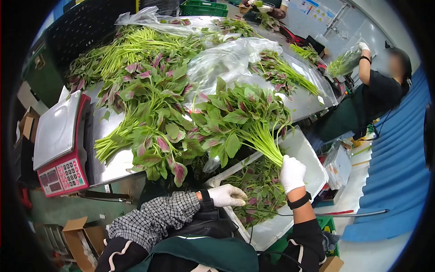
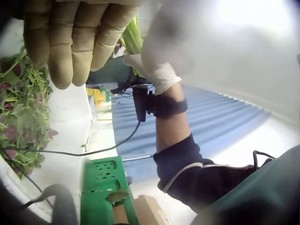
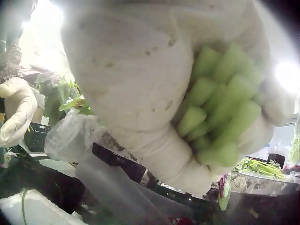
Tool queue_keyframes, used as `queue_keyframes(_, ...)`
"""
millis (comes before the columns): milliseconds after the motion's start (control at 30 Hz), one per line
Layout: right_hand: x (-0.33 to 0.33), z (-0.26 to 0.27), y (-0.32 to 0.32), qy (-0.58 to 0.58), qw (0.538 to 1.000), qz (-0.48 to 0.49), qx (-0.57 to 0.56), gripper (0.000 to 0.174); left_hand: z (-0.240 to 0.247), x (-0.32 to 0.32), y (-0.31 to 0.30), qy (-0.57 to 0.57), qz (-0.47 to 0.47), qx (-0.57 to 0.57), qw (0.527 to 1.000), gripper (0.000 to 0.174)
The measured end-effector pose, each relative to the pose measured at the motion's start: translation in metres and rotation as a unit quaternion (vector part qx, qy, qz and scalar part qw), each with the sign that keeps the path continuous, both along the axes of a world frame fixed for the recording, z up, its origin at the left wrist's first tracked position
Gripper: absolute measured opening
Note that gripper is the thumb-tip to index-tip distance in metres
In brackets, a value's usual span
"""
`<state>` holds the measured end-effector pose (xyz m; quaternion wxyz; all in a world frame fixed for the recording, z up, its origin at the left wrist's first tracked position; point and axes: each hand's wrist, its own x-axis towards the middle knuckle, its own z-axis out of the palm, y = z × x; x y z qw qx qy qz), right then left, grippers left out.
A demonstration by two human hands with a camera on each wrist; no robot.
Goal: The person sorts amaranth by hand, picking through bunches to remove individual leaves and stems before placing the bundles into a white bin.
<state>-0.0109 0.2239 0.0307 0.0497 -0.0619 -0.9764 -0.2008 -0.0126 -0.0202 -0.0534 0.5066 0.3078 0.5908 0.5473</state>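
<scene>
My right hand (image 1: 292, 174), in a white glove, grips a bunch of amaranth (image 1: 258, 131) by its pale green stems. The red-centred leaves fan out to the left, over the table edge. In the right wrist view the cut stem ends (image 3: 220, 103) poke out of the curled fist. My left hand (image 1: 229, 196), also gloved, hovers at the near left rim of a white foam box (image 1: 312, 170). Its fingers (image 2: 61, 51) are extended and hold nothing in the left wrist view. Loose amaranth leaves (image 1: 253, 186) lie inside the box, below both hands.
More amaranth (image 1: 154, 90) is heaped on the metal table (image 1: 108, 172) with clear plastic bags (image 1: 226, 59). A red scale (image 1: 63, 154) stands on the left. Another person (image 1: 380, 90) holds a bagged bunch at right. A thin cable (image 1: 267, 212) crosses the box.
</scene>
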Motion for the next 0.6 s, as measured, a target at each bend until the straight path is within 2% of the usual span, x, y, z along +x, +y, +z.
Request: queue_keyframes(600, 0.000, 0.000, 0.000, -0.007, 1.000, 0.008, -0.008, 0.003, -0.010, 0.003, -0.005, -0.021, 0.017, -0.004, 1.000, 0.049)
